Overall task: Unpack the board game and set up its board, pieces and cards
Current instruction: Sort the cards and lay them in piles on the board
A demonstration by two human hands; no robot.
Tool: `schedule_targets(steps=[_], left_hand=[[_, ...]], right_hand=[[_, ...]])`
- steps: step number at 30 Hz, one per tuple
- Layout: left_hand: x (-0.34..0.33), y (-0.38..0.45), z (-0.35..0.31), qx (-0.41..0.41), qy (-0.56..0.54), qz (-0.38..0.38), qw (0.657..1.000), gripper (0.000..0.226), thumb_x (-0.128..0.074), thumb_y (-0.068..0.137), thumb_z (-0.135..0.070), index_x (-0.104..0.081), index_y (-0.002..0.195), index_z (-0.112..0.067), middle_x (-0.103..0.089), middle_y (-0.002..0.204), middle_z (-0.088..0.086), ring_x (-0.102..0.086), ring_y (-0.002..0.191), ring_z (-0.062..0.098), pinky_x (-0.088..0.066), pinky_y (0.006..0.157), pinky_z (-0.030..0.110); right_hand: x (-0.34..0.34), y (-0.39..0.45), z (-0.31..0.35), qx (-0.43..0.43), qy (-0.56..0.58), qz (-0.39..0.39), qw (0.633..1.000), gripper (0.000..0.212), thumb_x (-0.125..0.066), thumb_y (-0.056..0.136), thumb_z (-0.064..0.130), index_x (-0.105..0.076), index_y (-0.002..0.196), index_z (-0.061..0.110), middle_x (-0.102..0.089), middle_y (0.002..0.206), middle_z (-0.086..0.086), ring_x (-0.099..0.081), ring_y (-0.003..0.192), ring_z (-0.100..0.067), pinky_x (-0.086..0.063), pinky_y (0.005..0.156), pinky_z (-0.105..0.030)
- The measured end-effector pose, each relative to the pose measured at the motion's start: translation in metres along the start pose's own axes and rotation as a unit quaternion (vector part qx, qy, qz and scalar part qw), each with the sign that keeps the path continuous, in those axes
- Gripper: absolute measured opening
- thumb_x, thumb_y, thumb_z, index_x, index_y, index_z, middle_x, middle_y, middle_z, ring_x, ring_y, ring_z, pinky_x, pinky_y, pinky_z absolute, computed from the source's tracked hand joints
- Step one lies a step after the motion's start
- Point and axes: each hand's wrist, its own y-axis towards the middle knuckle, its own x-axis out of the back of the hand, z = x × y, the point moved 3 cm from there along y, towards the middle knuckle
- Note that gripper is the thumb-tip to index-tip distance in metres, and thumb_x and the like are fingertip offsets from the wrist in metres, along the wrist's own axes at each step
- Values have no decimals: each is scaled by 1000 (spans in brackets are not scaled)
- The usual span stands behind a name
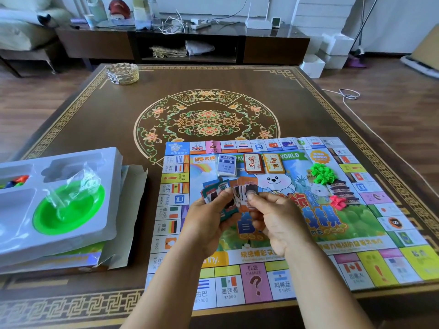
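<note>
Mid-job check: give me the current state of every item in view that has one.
Game board: unfolded flat on table.
Three card decks: stacked on board.
Green houses: piled on board.
Pink pieces: piled on board.
Play money: fanned, gripped by left hand and right hand.
Plastic tray: out, atop box.
Green bowl: seated in tray.

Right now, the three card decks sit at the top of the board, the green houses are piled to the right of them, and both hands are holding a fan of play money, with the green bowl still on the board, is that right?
Not quite: the green bowl sits in the plastic tray left of the board, as the head view shows. The card decks, green houses and play money in the left hand and right hand are as you say.
</note>
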Motion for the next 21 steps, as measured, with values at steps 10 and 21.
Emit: schedule_targets(steps=[10,21], left_hand=[[-3,-2,1,34,-34,23,999,15,-61,90,-16,-68,98,-6,-71,91,12,-67,71,17,-55,54,21],[-6,-4,-3,-86,91,-66,990,8,-61,89,-8,-63,84,-13,-69,73,3,-67,58,10,-56,52,22]], right_hand=[[-2,-2,-2,-86,84,63,991,12,-61,90,15,-63,78,12,-59,61,1,-52,50,-7,-43,41,-17],[0,-4,3,54,-67,-15,996,11,-70,84,25,-68,74,19,-69,71,2,-62,64,-12,-49,54,-26]])
